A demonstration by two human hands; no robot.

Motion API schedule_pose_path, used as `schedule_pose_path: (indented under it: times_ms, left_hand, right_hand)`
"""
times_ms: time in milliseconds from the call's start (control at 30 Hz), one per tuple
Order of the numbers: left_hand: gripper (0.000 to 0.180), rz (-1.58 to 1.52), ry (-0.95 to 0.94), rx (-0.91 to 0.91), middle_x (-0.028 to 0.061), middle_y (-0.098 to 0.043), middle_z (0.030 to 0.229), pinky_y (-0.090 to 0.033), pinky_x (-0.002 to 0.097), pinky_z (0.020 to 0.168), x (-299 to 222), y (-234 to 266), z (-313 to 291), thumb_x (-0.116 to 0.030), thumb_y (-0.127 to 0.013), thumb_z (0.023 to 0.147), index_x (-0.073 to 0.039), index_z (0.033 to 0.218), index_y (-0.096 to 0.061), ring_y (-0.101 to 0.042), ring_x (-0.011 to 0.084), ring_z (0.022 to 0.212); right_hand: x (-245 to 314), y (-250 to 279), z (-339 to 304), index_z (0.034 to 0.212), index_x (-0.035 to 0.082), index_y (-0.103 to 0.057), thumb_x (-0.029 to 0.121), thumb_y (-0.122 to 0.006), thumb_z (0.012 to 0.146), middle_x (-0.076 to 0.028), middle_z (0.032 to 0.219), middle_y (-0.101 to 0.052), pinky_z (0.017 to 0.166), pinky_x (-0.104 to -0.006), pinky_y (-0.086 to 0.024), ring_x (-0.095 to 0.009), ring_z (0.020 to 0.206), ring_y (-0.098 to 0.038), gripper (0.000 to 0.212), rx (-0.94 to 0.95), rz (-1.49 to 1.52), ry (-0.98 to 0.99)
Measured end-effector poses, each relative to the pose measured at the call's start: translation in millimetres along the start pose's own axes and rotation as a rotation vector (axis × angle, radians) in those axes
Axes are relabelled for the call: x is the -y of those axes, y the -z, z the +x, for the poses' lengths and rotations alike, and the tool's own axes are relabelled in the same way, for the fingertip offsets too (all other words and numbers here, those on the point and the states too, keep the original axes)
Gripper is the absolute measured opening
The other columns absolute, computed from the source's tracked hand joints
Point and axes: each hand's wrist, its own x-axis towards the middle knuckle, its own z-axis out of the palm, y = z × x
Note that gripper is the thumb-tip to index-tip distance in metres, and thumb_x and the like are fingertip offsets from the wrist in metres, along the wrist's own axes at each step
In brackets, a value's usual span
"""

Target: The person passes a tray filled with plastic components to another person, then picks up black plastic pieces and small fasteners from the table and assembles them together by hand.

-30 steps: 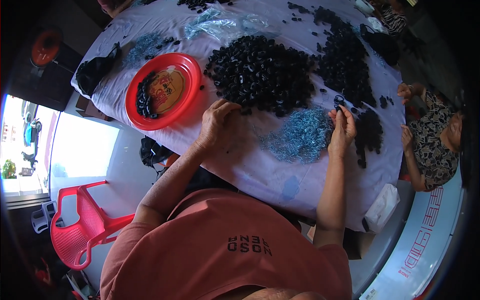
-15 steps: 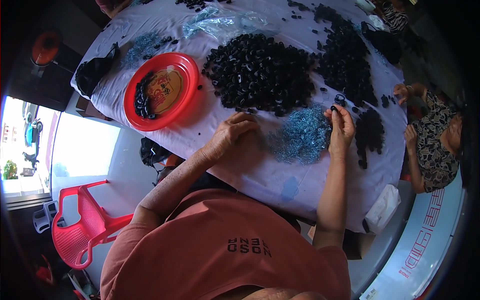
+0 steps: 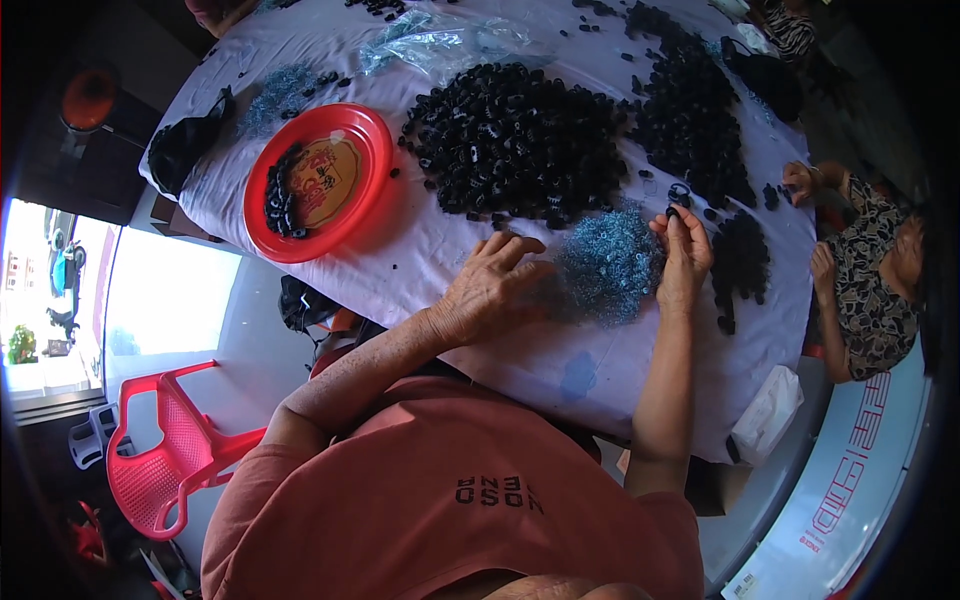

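The left fisheye camera of a head-worn pair is looking down from above the wearer's rust-red fabric shirt (image 3: 400, 480), which is filling six o'clock closest to the lens. The bare left hand (image 3: 490, 285) is showing near the centre, the bare right hand (image 3: 685, 255) toward three o'clock, both at middle distance. The table under pale lilac cloth (image 3: 520, 365) is stretching away toward twelve o'clock. The wide rim is catching a pink perforated plastic chair (image 3: 165, 465) at eight o'clock.

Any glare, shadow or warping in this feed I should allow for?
All in the head view: bright patch at left washed out; clear plastic glinting; pieces in the black heap partly merging in shade; table edge bowed by the fisheye; corners dark.
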Motion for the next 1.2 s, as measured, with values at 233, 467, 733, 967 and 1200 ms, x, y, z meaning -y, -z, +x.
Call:
schedule_pose_path:
  times_ms: [233, 467, 733, 967, 1200]
  left_hand:
    - [0.095, 0.037, 0.044, 0.152, 0.0270, -0.031, 0.148, -0.027, 0.0485, 0.114, -22, -19, 12, -0.046, -0.076, 0.073, 0.005, 0.141, -0.036, -0.029, 0.0417, 0.139]
    - [0.108, 0.005, 0.091, 0.149, 0.0303, -0.025, 0.151, -0.023, 0.0481, 0.116, -35, -37, 35, -0.051, -0.078, 0.071, 0.006, 0.147, -0.025, -0.025, 0.0440, 0.141]
    - [0.111, 0.022, 0.109, 0.083, 0.0346, -0.022, 0.150, -0.023, 0.0486, 0.116, -36, -53, 52, -0.049, -0.080, 0.068, 0.003, 0.148, -0.023, -0.025, 0.0468, 0.140]
    - [0.109, 0.051, 0.142, 0.111, 0.0349, -0.021, 0.150, -0.024, 0.0486, 0.115, -37, -60, 66, -0.048, -0.080, 0.070, 0.002, 0.148, -0.023, -0.026, 0.0480, 0.140]
    - [0.110, 0.079, 0.107, 0.088, 0.0341, -0.026, 0.148, -0.024, 0.0518, 0.114, -37, -65, 81, -0.049, -0.081, 0.067, -0.003, 0.149, -0.024, -0.028, 0.0479, 0.137]
  right_hand:
    - [0, 1, 0, 0.111, 0.001, -0.065, 0.009, -0.060, 0.095, -0.008, 0.096, -0.069, 0.080, -0.0257, -0.054, -0.014, 0.085, -0.066, 0.018, -0.009, 0.005, -0.022]
    - [-8, 4, 1, 0.112, 0.001, -0.064, 0.008, -0.059, 0.096, -0.008, 0.099, -0.068, 0.082, -0.0253, -0.054, -0.014, 0.088, -0.066, 0.018, -0.130, -0.004, 0.014]
    - [-3, -4, -3, 0.113, 0.001, -0.064, 0.007, -0.057, 0.097, -0.008, 0.102, -0.068, 0.083, -0.0252, -0.054, -0.014, 0.090, -0.066, 0.019, -0.092, -0.111, 0.020]
    - [-9, 0, 11, 0.113, 0.002, -0.064, 0.007, -0.057, 0.097, -0.008, 0.099, -0.069, 0.083, -0.0257, -0.054, -0.014, 0.091, -0.066, 0.019, -0.092, -0.097, 0.028]
    - [-8, 10, 22, 0.115, 0.002, -0.063, 0.008, -0.056, 0.097, -0.009, 0.101, -0.069, 0.085, -0.0266, -0.055, -0.015, 0.091, -0.067, 0.020, -0.085, -0.027, -0.006]
